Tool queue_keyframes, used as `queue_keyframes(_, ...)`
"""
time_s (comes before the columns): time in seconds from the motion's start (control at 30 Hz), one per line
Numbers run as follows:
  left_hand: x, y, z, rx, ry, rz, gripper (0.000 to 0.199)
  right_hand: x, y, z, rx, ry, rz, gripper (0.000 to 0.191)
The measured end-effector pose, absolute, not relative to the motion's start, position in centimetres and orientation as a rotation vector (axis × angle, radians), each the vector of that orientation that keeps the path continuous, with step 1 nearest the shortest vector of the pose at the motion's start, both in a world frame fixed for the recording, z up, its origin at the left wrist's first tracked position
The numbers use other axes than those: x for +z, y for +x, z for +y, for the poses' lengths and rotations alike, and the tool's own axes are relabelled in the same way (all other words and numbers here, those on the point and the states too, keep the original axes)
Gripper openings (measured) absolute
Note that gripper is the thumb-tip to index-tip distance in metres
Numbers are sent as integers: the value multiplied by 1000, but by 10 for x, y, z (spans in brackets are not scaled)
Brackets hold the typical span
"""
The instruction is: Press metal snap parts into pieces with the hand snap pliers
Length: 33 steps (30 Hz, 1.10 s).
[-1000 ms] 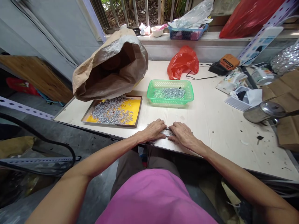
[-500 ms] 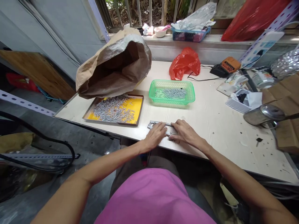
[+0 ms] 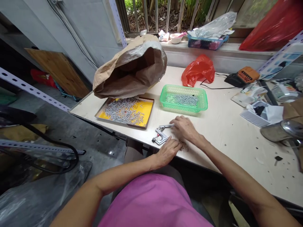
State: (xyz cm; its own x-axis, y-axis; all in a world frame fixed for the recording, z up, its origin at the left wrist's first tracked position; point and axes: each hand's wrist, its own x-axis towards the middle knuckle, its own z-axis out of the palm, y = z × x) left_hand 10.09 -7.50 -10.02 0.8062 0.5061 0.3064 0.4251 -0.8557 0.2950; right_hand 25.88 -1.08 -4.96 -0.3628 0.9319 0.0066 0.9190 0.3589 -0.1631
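Observation:
A silver plier-like hand tool (image 3: 161,137) with a C-shaped jaw and a small red part lies at the table's front edge, its two arms spread apart. My left hand (image 3: 167,152) is closed around its lower arm, fingers curled near the edge. On the upper arm rests my right hand (image 3: 185,128), its fingers bent over the handle end. Left of the tool, a shallow tray (image 3: 149,116) with a yellow bottom bears many small metal pins (image 3: 123,110). A green plastic basket (image 3: 203,107) beyond my right hand holds more of these pins.
A large open brown paper bag (image 3: 130,72) leans over the tray's back. A red plastic bag (image 3: 199,71) and an orange-black battery charger (image 3: 243,76) are near the wall. At right stand a white box (image 3: 255,116) and a metal jug (image 3: 281,130).
The tool's arms have swung apart, opening its jaw. My left hand has moved down and right along it, and the head view has turned left.

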Motion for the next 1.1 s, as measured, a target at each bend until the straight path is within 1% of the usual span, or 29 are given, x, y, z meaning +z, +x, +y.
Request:
queue_keyframes(0.1,-98,89,-87,736,2769,511,22,-46,219,-13,317,-1294,-2738,19)
queue_keyframes(0.17,-89,72,-90,855,2763,402,17,-48,199,-13,316,-1179,-2839,16)
queue_keyframes(0.23,-74,49,-83,956,2749,518,18,-54,186,-12,283,-1134,-2919,16)
queue_keyframes(0.3,-57,25,-60,966,2715,886,20,-60,180,-11,258,-1106,-2931,17)
queue_keyframes(0.37,-43,1,-28,823,2633,1330,21,-63,179,-9,267,-1089,-2843,17)
queue_keyframes(0.43,-34,-16,5,525,2548,1551,19,-59,183,-6,275,-1100,-2657,18)
queue_keyframes(0.5,-31,-25,31,241,2472,1589,17,-46,195,5,242,-1128,-2411,18)
queue_keyframes(0.6,-30,-23,52,-57,2363,1576,15,-15,229,34,72,-1244,-2056,18)
queue_keyframes(0.7,-29,-13,58,-240,2327,1610,18,8,271,64,-135,-1442,-1894,20)
queue_keyframes(0.77,-29,-8,60,-307,2347,1649,21,12,291,67,-213,-1543,-1876,29)
queue_keyframes(0.83,-30,-5,62,-333,2364,1680,22,4,296,52,-149,-1568,-1954,32)
queue_keyframes(1.0,-30,-4,64,-313,2329,1666,17,-36,267,-37,415,-1530,-2336,31)
queue_keyframes(1.1,-30,-2,64,-282,2355,1676,15,-52,252,-78,574,-1659,-2448,27)
